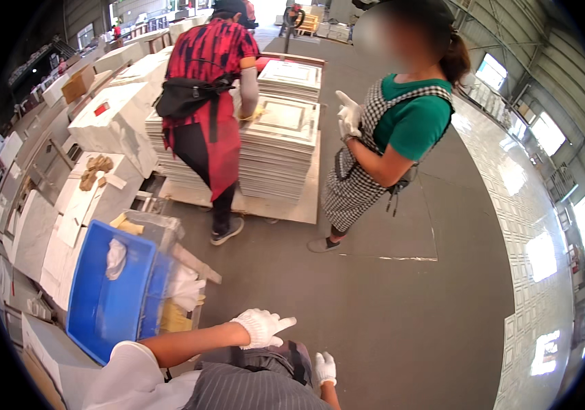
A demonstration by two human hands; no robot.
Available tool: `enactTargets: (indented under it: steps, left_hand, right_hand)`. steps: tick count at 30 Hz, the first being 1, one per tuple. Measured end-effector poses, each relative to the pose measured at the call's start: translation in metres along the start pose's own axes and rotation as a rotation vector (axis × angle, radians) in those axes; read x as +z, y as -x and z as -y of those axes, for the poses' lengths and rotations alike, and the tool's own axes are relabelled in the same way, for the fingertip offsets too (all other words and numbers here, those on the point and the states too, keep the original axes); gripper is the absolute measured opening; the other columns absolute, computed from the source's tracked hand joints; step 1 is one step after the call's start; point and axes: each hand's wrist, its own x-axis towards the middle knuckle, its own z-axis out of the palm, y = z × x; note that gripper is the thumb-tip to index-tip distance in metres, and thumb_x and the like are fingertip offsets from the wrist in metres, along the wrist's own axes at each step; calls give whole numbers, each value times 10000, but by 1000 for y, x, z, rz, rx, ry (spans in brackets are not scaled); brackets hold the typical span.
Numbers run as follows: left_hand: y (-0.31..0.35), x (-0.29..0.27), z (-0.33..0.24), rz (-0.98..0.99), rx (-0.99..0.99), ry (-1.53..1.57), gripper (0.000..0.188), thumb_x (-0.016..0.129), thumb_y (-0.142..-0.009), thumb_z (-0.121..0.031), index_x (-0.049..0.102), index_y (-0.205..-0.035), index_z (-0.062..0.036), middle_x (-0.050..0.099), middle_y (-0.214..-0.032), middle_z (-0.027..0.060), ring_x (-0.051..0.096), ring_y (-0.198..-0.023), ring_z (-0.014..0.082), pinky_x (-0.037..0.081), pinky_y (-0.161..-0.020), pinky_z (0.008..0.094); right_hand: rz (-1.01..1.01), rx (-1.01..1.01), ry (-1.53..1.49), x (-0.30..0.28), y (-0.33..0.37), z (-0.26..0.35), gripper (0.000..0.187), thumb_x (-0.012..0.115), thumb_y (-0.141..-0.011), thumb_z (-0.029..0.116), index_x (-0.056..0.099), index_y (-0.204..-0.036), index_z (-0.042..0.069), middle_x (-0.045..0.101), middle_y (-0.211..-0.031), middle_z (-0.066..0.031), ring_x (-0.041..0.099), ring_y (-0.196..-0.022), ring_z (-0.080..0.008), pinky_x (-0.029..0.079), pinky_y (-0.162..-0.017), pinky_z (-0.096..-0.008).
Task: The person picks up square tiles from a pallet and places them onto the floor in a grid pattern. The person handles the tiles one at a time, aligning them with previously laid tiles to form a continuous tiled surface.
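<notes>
My left hand (261, 329), in a white knitted glove, is held in front of my striped grey apron (251, 386). Its index finger stretches to the right, apart from the thumb, and nothing shows in it. Lower and to the right, my right hand (325, 369) hangs beside my body in a white glove. Its fingers look loosely extended, with no object in them. Closest to my left arm stands a blue plastic bin (104, 294) with a crumpled white piece (116, 259) inside.
Ahead, a person in red (203, 61) bends over stacked patterned stone tiles (275, 150) on a pallet (299, 212). Another person in a checked apron (357, 184) stands at right, gloved hands raised. Marble blocks (111, 126) crowd the left; laid tiles (518, 225) line the right.
</notes>
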Motion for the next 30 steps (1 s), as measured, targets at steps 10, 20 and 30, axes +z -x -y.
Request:
enactTargets:
  steps: [10,20,30]
  left_hand:
    - [-138,-40,-81,6,68,132,631,584,-887,-424,404,-1411,-122,631,-1143,185,629,-1018,366,503,-886,450]
    - [-329,-97,-211,-224,56,200,591,589,-882,-413,427,-1379,-139,565,-1197,185,642,-961,369,523,-828,457]
    - [-381,-147,-248,-179,-29,142,542,626,-854,-382,478,-1296,-105,642,-1046,145,642,-964,334,497,-870,440]
  right_hand:
    - [69,14,78,-98,-134,-36,533,574,-881,403,613,-1190,-29,643,-1171,-239,591,-1147,-369,443,-992,-400]
    - [2,26,269,-360,-361,-11,479,585,-911,311,575,-1218,-55,623,-1216,-235,585,-1166,-331,443,-994,-381]
    - [37,-84,145,-376,-427,-5,398,591,-915,309,636,-1126,-25,688,-1062,-199,651,-1020,-307,487,-899,-378]
